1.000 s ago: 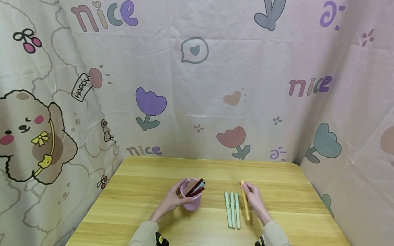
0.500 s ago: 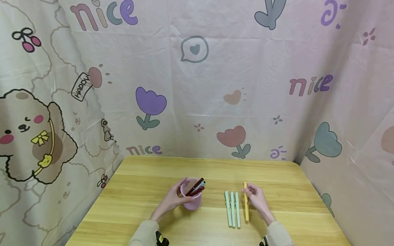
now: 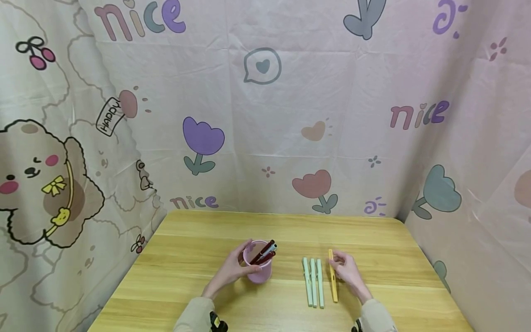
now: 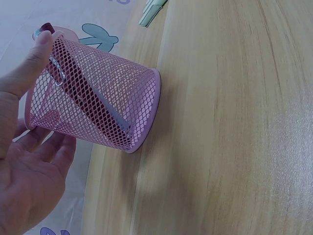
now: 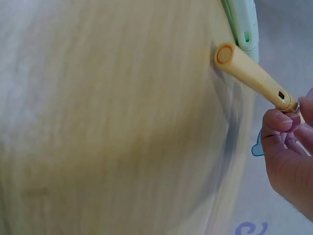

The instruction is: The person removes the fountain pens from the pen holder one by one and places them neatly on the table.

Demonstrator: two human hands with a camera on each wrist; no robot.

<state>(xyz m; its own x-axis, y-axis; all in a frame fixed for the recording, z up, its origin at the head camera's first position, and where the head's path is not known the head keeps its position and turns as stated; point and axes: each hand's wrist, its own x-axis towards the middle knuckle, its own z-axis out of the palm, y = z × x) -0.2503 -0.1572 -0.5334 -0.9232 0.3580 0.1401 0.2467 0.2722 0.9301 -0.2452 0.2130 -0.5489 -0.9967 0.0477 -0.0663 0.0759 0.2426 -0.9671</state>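
My left hand holds a pink mesh pen cup by its rim, thumb on the near side and fingers round the far side. Inside lean several pens, dark red and pale blue. The left wrist view shows the cup's base at the wooden table. To the right, my right hand pinches the far end of a yellow pen between thumb and fingers. Its near end is close over the tabletop in the right wrist view. Three pale green pens lie side by side just left of it.
The wooden table ends at a patterned cloth backdrop, with more cloth at the left and right sides. Between the pink cup and the green pens lies a strip of bare tabletop.
My right hand has moved slightly right and nearer with the yellow pen, which has shifted toward the table's front. The left hand, cup and green pens have stayed in place.
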